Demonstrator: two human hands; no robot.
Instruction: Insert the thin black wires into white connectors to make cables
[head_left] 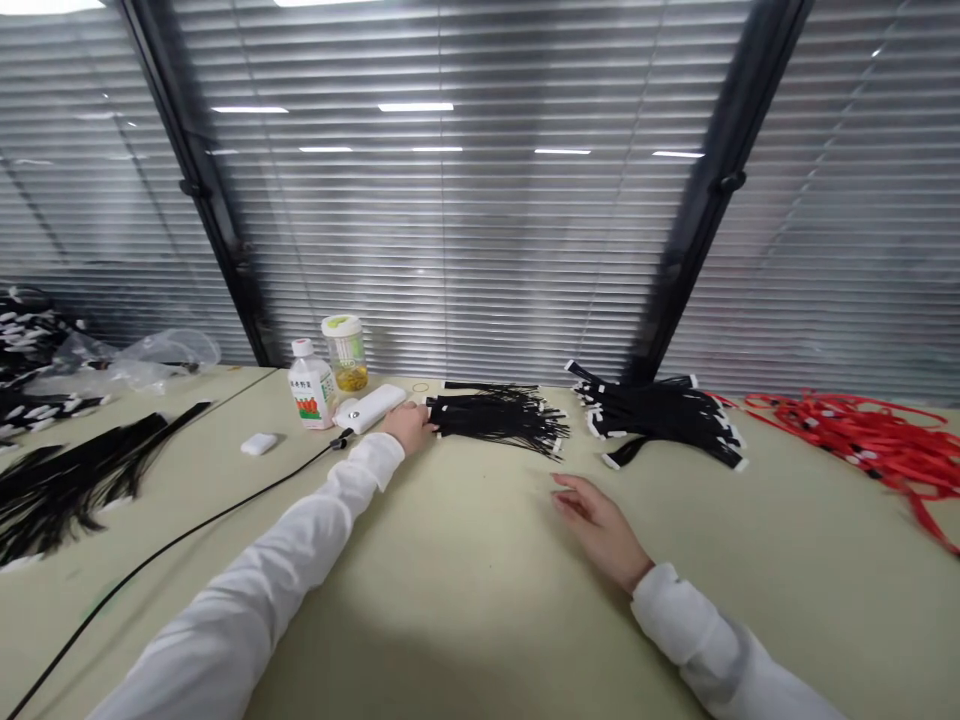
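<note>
My left hand (409,428) reaches to the left end of a pile of black flat cables (495,418) with white connectors. Its fingers are bent closed at the white ends, around what looks like a cable end. Over the bare table, in front of that pile, my right hand (604,532) hangs with thumb and forefinger slightly apart. No object shows in it, and its fingertips are a little blurred. A second pile of black flat cables (660,415), also white-ended, lies farther right.
Left of my left hand are a white power bank (375,408) with a black cord (217,515), a white-capped bottle (311,390), a lidded jar (346,355) and a small white case (259,443). Red straps (862,435) lie far right, more black cables (82,470) far left. Window blinds stand behind.
</note>
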